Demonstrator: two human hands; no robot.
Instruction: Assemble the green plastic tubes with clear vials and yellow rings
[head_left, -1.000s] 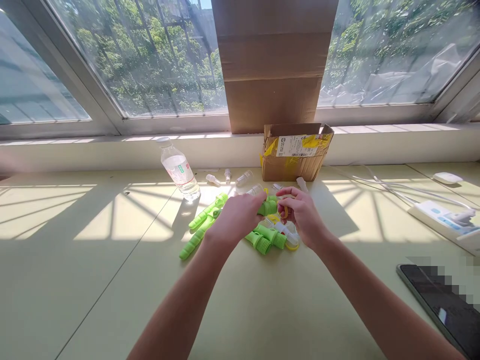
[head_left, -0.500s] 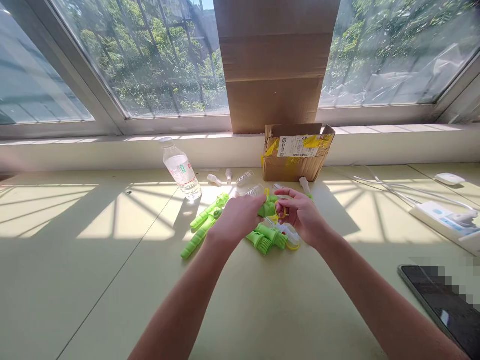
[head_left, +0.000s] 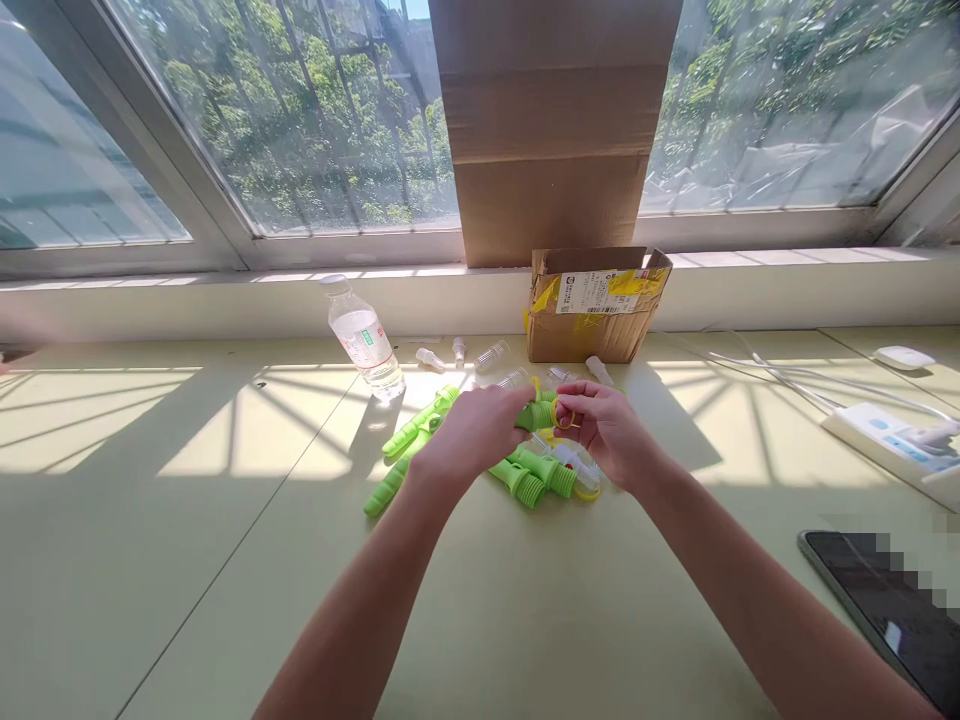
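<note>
My left hand point(head_left: 480, 428) is closed around a green plastic tube point(head_left: 535, 416) whose threaded end points right; the rest of it is hidden by my fingers. With thumb and fingertips, my right hand point(head_left: 611, 432) pinches a thin yellow ring point(head_left: 564, 418) at that threaded end. Whether the ring is around the thread or only against it, I cannot tell. Below my hands lie two green threaded tubes point(head_left: 531, 484) beside a clear and white piece point(head_left: 579, 466) with a yellow ring. Longer green ribbed sticks point(head_left: 416, 430) lie left of my left hand.
Several small clear and white plastic parts point(head_left: 491, 356) lie beyond my hands. A water bottle point(head_left: 366, 345) stands at the back left, an open cardboard box point(head_left: 592, 330) against the sill. To the right are a power strip point(head_left: 885, 430) with cables and a phone point(head_left: 874, 610).
My right hand has moved slightly left, bringing the yellow ring to the tube's threaded end. The left hand keeps its grip, almost still. A white part near the box has shifted a little left.
</note>
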